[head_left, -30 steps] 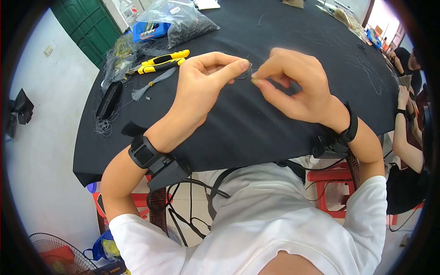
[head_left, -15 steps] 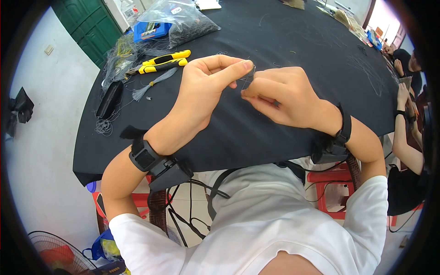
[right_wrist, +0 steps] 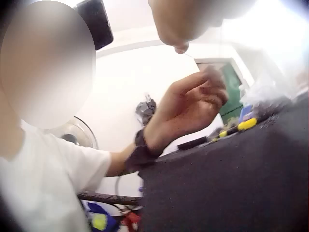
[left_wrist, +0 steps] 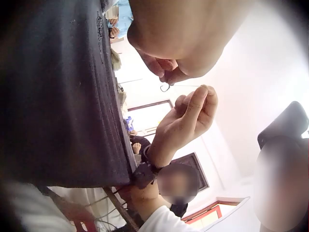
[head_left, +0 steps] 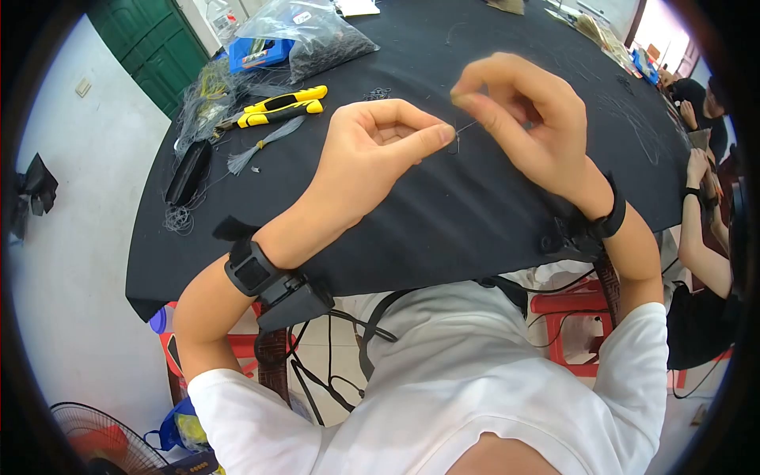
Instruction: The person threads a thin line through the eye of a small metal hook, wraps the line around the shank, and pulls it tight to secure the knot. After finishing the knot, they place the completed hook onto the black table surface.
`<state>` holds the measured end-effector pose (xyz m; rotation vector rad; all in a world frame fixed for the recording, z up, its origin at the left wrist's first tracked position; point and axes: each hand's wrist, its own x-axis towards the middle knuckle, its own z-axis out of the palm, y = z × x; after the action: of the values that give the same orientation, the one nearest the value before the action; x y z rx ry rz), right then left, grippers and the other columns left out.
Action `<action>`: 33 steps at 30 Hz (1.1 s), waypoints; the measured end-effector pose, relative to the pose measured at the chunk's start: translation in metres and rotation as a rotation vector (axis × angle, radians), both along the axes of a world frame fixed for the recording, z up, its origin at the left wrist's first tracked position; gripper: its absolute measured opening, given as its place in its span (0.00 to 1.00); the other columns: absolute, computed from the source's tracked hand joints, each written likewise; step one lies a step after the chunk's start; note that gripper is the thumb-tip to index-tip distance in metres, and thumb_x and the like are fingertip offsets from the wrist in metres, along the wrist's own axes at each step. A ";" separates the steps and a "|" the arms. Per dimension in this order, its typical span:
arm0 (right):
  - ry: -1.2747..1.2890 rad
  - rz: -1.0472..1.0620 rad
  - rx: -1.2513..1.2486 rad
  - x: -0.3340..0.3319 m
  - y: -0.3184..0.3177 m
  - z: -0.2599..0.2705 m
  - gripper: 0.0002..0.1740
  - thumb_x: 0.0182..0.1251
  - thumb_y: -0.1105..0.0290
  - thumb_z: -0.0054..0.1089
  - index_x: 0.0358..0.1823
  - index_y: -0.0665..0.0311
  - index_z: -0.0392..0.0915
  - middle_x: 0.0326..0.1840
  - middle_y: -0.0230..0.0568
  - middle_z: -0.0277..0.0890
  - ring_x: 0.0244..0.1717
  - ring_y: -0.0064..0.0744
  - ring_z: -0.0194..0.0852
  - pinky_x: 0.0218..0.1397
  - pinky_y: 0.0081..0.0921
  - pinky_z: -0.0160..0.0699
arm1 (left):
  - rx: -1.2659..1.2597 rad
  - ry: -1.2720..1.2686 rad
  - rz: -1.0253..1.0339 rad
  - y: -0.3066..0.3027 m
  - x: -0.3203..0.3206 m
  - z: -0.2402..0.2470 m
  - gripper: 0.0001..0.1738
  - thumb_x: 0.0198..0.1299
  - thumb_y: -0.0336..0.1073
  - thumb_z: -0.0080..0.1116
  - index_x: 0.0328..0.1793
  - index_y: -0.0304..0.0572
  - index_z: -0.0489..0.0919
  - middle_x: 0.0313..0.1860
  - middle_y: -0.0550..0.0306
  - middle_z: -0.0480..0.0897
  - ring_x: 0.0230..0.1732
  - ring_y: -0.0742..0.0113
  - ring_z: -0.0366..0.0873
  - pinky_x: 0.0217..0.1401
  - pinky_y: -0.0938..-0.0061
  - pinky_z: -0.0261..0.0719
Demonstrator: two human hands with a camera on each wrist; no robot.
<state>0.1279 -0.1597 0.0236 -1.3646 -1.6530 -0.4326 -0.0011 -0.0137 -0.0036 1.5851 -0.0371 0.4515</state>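
My left hand (head_left: 368, 154) pinches a small dark fish hook (left_wrist: 165, 88) between thumb and forefinger; its bend sticks out below the fingertips in the left wrist view. A thin line (head_left: 467, 127) runs taut from there to my right hand (head_left: 542, 119), whose thumb and forefinger pinch its other end. Both hands are held up over the black-covered table, the right one a little higher in the head view. Behind the left hand lies a small heap of dark hooks (head_left: 378, 93).
To the left lie yellow-black pliers (head_left: 281, 107), a tied bundle of line (head_left: 265, 146), a black case (head_left: 188, 174) and tangled line (head_left: 180, 219). Farther back are a blue box (head_left: 260, 53) and a clear bag of dark pieces (head_left: 332, 47). Other people sit at the right edge.
My right hand dipped toward the left fingertips, then swung up and to the right, drawing the line out. My left hand has shifted slightly right, still pinching the hook.
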 end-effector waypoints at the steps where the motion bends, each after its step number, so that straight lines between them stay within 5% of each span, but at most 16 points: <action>1: 0.070 0.009 -0.021 0.003 0.001 -0.002 0.06 0.58 0.75 0.63 0.37 0.62 0.79 0.21 0.27 0.67 0.18 0.15 0.53 0.21 0.16 0.53 | 0.014 -0.010 -0.027 0.000 0.001 0.000 0.07 0.56 0.27 0.64 0.38 0.30 0.82 0.33 0.55 0.84 0.35 0.77 0.80 0.39 0.85 0.76; 11: 0.183 -0.011 -0.156 0.018 0.009 -0.010 0.05 0.57 0.71 0.63 0.34 0.62 0.79 0.16 0.22 0.52 0.19 0.14 0.46 0.23 0.19 0.47 | 0.034 -0.119 -0.178 0.002 0.000 -0.003 0.03 0.57 0.23 0.61 0.38 0.31 0.82 0.39 0.55 0.81 0.40 0.75 0.76 0.44 0.81 0.73; 19: 0.285 0.123 -0.342 0.020 0.015 -0.025 0.07 0.55 0.72 0.59 0.26 0.63 0.70 0.16 0.22 0.47 0.20 0.15 0.43 0.25 0.19 0.47 | 0.092 -0.197 -0.005 0.005 -0.002 0.002 0.05 0.57 0.24 0.63 0.39 0.29 0.81 0.35 0.54 0.83 0.37 0.76 0.79 0.44 0.83 0.77; 23: 0.286 0.163 -0.335 0.006 0.015 -0.037 0.07 0.54 0.73 0.59 0.26 0.63 0.69 0.16 0.26 0.48 0.19 0.17 0.44 0.24 0.20 0.49 | -0.024 -0.133 0.002 0.011 -0.002 0.003 0.08 0.57 0.31 0.63 0.40 0.35 0.83 0.35 0.61 0.82 0.36 0.78 0.73 0.40 0.83 0.69; 28: -0.004 0.168 -0.234 -0.009 0.012 -0.034 0.08 0.50 0.76 0.63 0.29 0.59 0.71 0.19 0.32 0.67 0.18 0.28 0.65 0.21 0.25 0.63 | -0.050 -0.083 0.042 0.012 0.000 -0.001 0.09 0.58 0.33 0.64 0.41 0.35 0.83 0.34 0.61 0.83 0.35 0.79 0.73 0.40 0.83 0.69; 31: -0.134 0.159 -0.159 -0.013 0.008 -0.027 0.08 0.49 0.77 0.63 0.29 0.58 0.72 0.21 0.32 0.70 0.19 0.30 0.69 0.21 0.25 0.65 | -0.056 -0.060 0.048 0.008 0.001 -0.003 0.09 0.58 0.33 0.63 0.41 0.35 0.83 0.34 0.61 0.83 0.34 0.79 0.73 0.39 0.83 0.69; 33: -0.169 0.182 -0.046 -0.013 0.009 -0.023 0.08 0.47 0.80 0.63 0.28 0.61 0.74 0.17 0.30 0.63 0.15 0.26 0.60 0.19 0.23 0.56 | -0.059 -0.047 0.049 0.007 0.001 -0.004 0.09 0.58 0.33 0.63 0.41 0.35 0.83 0.34 0.61 0.83 0.34 0.79 0.73 0.39 0.83 0.69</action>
<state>0.1146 -0.1509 0.0011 -1.2251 -1.9180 -0.4136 0.0002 -0.0065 -0.0080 1.5204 -0.0205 0.5240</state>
